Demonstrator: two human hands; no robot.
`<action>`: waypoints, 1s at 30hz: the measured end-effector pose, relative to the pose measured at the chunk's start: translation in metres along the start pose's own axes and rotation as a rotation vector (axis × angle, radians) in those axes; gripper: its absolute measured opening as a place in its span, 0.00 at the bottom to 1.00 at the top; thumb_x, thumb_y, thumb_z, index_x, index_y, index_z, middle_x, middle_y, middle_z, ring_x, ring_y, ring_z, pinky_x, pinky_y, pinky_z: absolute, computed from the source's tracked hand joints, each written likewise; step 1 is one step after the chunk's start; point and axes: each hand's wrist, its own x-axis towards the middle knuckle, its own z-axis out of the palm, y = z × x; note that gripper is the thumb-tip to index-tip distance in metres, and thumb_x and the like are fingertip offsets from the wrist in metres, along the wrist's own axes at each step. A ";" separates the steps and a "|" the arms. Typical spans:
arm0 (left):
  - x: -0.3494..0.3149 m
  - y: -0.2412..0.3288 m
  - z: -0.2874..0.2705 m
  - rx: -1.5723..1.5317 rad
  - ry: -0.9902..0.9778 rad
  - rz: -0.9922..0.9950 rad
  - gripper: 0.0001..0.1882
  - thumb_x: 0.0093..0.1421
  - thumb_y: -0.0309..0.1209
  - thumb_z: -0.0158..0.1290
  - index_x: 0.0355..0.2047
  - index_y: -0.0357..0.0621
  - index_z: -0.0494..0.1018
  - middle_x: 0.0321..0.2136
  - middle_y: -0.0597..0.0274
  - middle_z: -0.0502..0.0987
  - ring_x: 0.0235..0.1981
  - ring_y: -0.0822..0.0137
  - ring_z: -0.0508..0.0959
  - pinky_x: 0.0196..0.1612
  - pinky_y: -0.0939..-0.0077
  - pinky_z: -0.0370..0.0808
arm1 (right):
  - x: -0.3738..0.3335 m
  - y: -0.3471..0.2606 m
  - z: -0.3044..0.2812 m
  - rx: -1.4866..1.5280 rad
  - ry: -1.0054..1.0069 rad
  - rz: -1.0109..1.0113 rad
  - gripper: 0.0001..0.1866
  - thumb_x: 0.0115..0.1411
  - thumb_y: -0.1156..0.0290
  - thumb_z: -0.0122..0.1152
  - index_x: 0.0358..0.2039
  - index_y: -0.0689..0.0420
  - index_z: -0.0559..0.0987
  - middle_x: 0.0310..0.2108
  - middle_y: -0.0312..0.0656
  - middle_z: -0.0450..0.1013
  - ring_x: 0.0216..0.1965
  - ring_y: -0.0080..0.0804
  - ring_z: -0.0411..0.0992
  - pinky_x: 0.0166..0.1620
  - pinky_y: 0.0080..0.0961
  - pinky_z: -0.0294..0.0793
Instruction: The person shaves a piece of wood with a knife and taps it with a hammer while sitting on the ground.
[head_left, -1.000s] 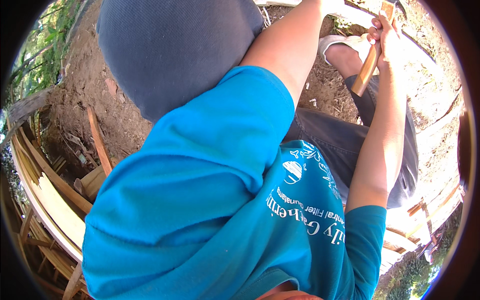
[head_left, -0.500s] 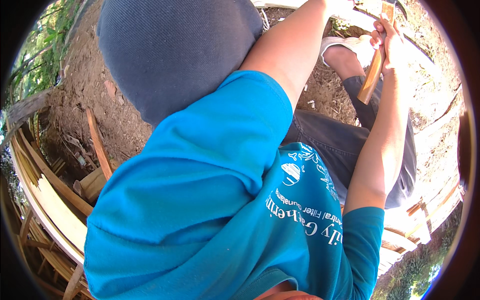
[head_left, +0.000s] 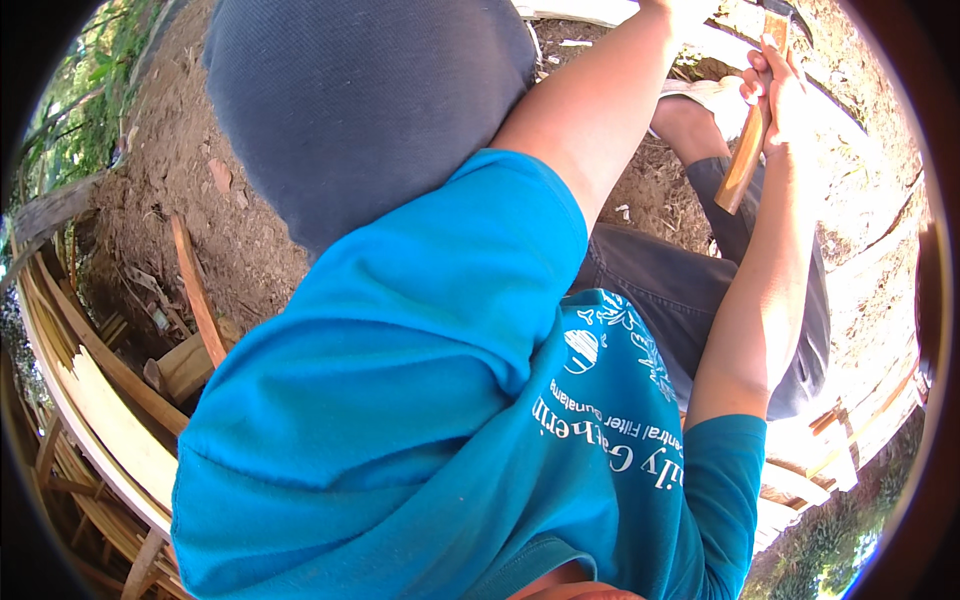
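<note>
Because the camera looks down past the wearer's own body, a blue shirt (head_left: pixel 380 370) fills most of the view, with a raised knee (head_left: pixel 370 110) in dark grey cloth above it. Brown soil (head_left: pixel 190 150) spreads at left, bordered by split wood (head_left: pixel 125 425) at the lower left. The left forearm (head_left: pixel 600 110) extends toward the upper edge; near its far end rests a foot (head_left: pixel 688 120) in a pale shoe. The chief hazard, in judgement, is a blow to this foot or to the left hand (head_left: pixel 688 10); a loosened grip, or glare masking the far end, could cause it. The wooden-handled tool (head_left: pixel 742 168) is at the upper right, its long axis running steeply from lower left to upper right, butt toward the wearer and dark end away. That end lies at the upper border, its form unclear. The right hand (head_left: pixel 785 100) has its fingers wrapped around the tool's upper part; the left hand is overexposed and cropped, so its finger spread cannot be told.
</note>
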 end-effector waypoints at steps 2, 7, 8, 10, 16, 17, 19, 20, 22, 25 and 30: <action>0.006 -0.003 -0.002 -0.029 0.018 -0.087 0.20 0.62 0.33 0.56 0.50 0.32 0.68 0.43 0.38 0.74 0.49 0.39 0.73 0.54 0.47 0.70 | -0.001 0.001 0.003 0.006 -0.007 0.005 0.08 0.72 0.68 0.55 0.37 0.54 0.66 0.26 0.35 0.67 0.19 0.19 0.61 0.22 0.20 0.64; 0.024 0.002 -0.012 -0.071 -0.010 -0.239 0.23 0.60 0.27 0.53 0.54 0.31 0.63 0.52 0.37 0.69 0.56 0.37 0.68 0.62 0.44 0.62 | -0.002 0.003 0.002 0.013 0.035 0.015 0.08 0.73 0.68 0.54 0.38 0.55 0.66 0.26 0.34 0.67 0.19 0.19 0.61 0.22 0.19 0.64; 0.023 0.008 -0.014 -0.096 -0.007 -0.270 0.23 0.59 0.26 0.53 0.54 0.31 0.63 0.52 0.36 0.68 0.56 0.37 0.68 0.62 0.44 0.62 | -0.002 0.003 0.000 0.019 0.041 0.011 0.08 0.73 0.68 0.54 0.38 0.55 0.66 0.26 0.34 0.67 0.19 0.19 0.61 0.22 0.19 0.64; 0.029 0.015 -0.019 -0.106 0.036 -0.347 0.24 0.58 0.24 0.53 0.55 0.31 0.62 0.53 0.35 0.67 0.57 0.37 0.67 0.62 0.44 0.62 | -0.002 0.002 0.001 0.032 0.032 0.013 0.08 0.73 0.68 0.54 0.38 0.54 0.66 0.26 0.34 0.67 0.19 0.18 0.60 0.21 0.18 0.64; 0.045 0.025 -0.003 0.555 0.249 -0.405 0.23 0.58 0.24 0.52 0.54 0.33 0.63 0.52 0.36 0.68 0.56 0.38 0.68 0.61 0.44 0.62 | -0.003 0.001 0.008 0.017 0.021 0.036 0.08 0.72 0.68 0.54 0.37 0.53 0.65 0.25 0.33 0.66 0.18 0.18 0.60 0.21 0.17 0.64; 0.040 0.014 -0.008 0.280 0.263 -0.327 0.22 0.59 0.25 0.53 0.54 0.34 0.64 0.51 0.37 0.69 0.55 0.38 0.68 0.60 0.44 0.63 | -0.005 0.000 0.010 0.011 0.019 0.038 0.08 0.72 0.68 0.54 0.37 0.54 0.65 0.25 0.33 0.66 0.18 0.17 0.60 0.21 0.17 0.64; 0.032 0.008 -0.012 -0.043 0.148 -0.197 0.21 0.59 0.28 0.53 0.52 0.36 0.67 0.48 0.39 0.71 0.54 0.39 0.69 0.59 0.43 0.63 | -0.006 -0.001 0.009 0.014 0.027 0.041 0.08 0.73 0.69 0.54 0.38 0.54 0.65 0.26 0.33 0.66 0.18 0.17 0.60 0.21 0.17 0.64; 0.029 0.008 -0.012 -0.086 0.029 -0.149 0.20 0.59 0.29 0.54 0.51 0.37 0.68 0.47 0.40 0.72 0.53 0.39 0.70 0.59 0.43 0.64 | -0.006 0.000 0.007 0.022 0.028 0.043 0.08 0.73 0.69 0.54 0.38 0.54 0.65 0.26 0.33 0.66 0.18 0.17 0.59 0.21 0.17 0.64; 0.025 0.015 -0.019 -0.142 -0.110 -0.143 0.15 0.62 0.36 0.55 0.44 0.41 0.72 0.42 0.43 0.77 0.49 0.41 0.75 0.55 0.44 0.69 | -0.006 0.000 0.007 0.026 0.018 0.043 0.08 0.73 0.69 0.54 0.38 0.54 0.65 0.26 0.33 0.66 0.18 0.17 0.59 0.21 0.17 0.64; 0.035 0.034 -0.056 -0.188 -0.427 -0.401 0.15 0.64 0.40 0.55 0.41 0.39 0.75 0.41 0.42 0.80 0.47 0.43 0.79 0.50 0.49 0.74 | -0.006 -0.001 0.005 0.025 -0.003 0.032 0.08 0.73 0.69 0.54 0.39 0.54 0.65 0.26 0.33 0.66 0.18 0.16 0.59 0.20 0.16 0.64; 0.029 0.008 -0.042 0.079 -0.706 -0.113 0.17 0.66 0.43 0.54 0.39 0.40 0.78 0.37 0.44 0.83 0.39 0.47 0.82 0.44 0.53 0.77 | -0.004 -0.005 0.001 0.037 -0.014 -0.003 0.08 0.73 0.68 0.53 0.40 0.55 0.65 0.26 0.33 0.66 0.18 0.16 0.59 0.20 0.16 0.64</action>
